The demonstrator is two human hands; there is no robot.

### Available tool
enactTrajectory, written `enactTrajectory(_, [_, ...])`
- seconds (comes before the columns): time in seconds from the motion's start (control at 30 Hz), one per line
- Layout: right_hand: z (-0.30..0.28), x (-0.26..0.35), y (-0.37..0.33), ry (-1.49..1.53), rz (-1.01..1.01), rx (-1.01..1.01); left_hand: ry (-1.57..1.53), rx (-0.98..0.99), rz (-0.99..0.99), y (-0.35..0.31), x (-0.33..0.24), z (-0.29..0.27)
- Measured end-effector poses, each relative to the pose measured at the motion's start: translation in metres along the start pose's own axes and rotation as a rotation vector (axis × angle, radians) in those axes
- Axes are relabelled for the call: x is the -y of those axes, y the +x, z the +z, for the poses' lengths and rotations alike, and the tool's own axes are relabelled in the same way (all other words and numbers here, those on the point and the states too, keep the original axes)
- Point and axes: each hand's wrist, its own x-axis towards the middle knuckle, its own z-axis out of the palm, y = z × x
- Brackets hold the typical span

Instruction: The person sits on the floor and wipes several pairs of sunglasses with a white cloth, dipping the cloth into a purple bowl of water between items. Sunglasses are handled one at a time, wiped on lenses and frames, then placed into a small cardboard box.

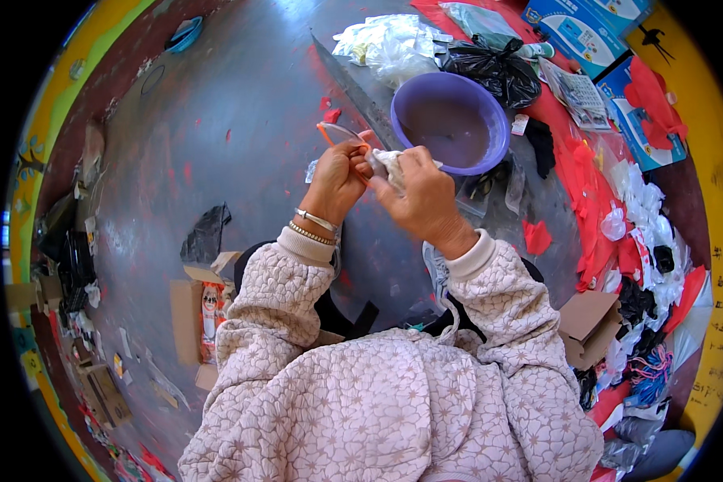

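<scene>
— Left hand (335, 178)?
— Closed, pinching a thin orange-rimmed clear piece (339, 133) at centre frame, just above the fingers.
— Right hand (420, 195)?
— Closed too, wrapped around a bunched white cloth (387, 163), pressed against the left fingertips.
— Nearby?
— Purple bowl (451, 122) just beyond the right hand, upper centre. Black plastic bag (492, 69) behind it, crumpled clear plastic (390, 44) at the top. Red scraps (588, 197) strewn down the right side. Small cardboard box (198, 320) lower left on the grey floor (217, 112).
</scene>
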Motion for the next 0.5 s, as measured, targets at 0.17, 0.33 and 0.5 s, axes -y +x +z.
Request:
enactTrajectory(0.17, [-0.001,-0.02,0.004,-0.094,0.134,-0.018,0.134,0.015,0.001,-0.008,-0.001,0.01])
enactTrajectory(0.33, [0.0,-0.022,0.006,-0.131,0.149,-0.037,0.269,0.029,0.009,-0.018,-0.01,0.014])
enactTrajectory(0.5, [-0.004,-0.046,0.012,0.096,0.391,0.043,0.26,0.181,-0.12,-0.025,-0.023,0.022])
